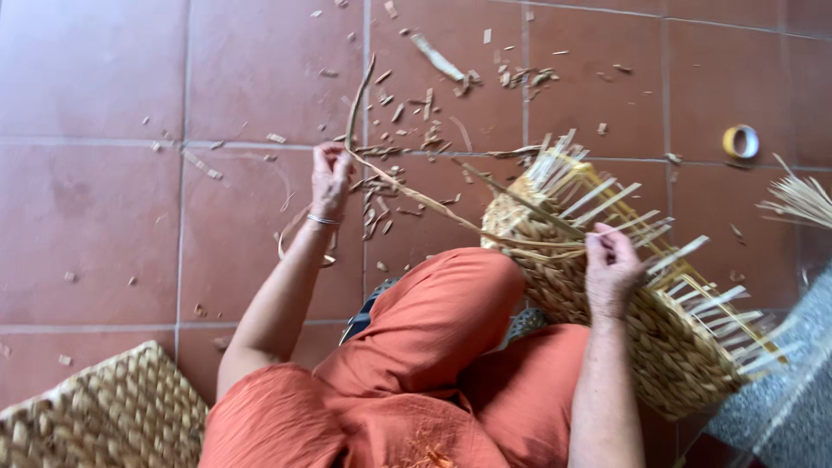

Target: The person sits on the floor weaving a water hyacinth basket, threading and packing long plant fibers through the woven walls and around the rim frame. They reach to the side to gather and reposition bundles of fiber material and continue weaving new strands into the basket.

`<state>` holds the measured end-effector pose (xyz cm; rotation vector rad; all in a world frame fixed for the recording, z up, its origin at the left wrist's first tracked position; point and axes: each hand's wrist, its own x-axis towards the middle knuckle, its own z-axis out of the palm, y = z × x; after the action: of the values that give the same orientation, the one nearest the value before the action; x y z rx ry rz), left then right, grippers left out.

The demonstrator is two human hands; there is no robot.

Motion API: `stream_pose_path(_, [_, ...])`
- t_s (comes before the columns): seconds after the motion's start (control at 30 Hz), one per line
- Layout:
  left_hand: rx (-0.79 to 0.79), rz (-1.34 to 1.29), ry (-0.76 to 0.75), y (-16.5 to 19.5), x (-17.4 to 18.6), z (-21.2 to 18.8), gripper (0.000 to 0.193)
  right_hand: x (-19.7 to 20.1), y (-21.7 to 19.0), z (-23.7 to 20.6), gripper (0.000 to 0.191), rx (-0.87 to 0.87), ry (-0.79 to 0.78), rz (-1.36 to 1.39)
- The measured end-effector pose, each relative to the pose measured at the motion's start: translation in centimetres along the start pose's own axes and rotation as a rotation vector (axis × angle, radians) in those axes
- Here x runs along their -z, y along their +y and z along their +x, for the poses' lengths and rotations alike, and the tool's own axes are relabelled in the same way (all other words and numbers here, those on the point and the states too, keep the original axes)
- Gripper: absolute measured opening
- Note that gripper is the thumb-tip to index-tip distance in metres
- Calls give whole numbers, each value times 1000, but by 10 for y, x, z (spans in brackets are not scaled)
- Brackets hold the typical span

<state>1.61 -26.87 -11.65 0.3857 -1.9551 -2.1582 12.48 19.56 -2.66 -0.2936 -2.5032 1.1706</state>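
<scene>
Nearby, fibre scraps (390, 186) on floor; left hand (329, 173) pinching strand (407, 192), right hand (611, 273) gripping unfinished basket (667, 347); tape roll (740, 141) apart

Left hand (330, 176) raised, arm stretched forward, fingers pinched — right hand (612, 269) closed, knuckles up.

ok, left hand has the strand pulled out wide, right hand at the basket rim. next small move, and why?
Probably draw the strand snug with the left hand. It runs in a long line from that raised hand to the rim of the half-woven basket, where the right hand pinches it among the upright stakes. That length looks not yet drawn into the weave.
</scene>
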Motion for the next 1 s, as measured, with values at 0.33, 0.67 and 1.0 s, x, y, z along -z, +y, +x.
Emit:
stream_pose_path(0.33, [-707, 903, 101, 160, -60, 15, 41, 34, -22, -4, 8, 72, 136, -141])
stream_pose_path(0.67, [-723, 984, 306, 194, -39, 81, 58, 34, -29, 28, 7, 138, 107, -144])
stream_pose_path(1.0, [-397, -646, 81, 243, 23, 94, 38, 22, -31, 25, 6, 109, 83, -196])
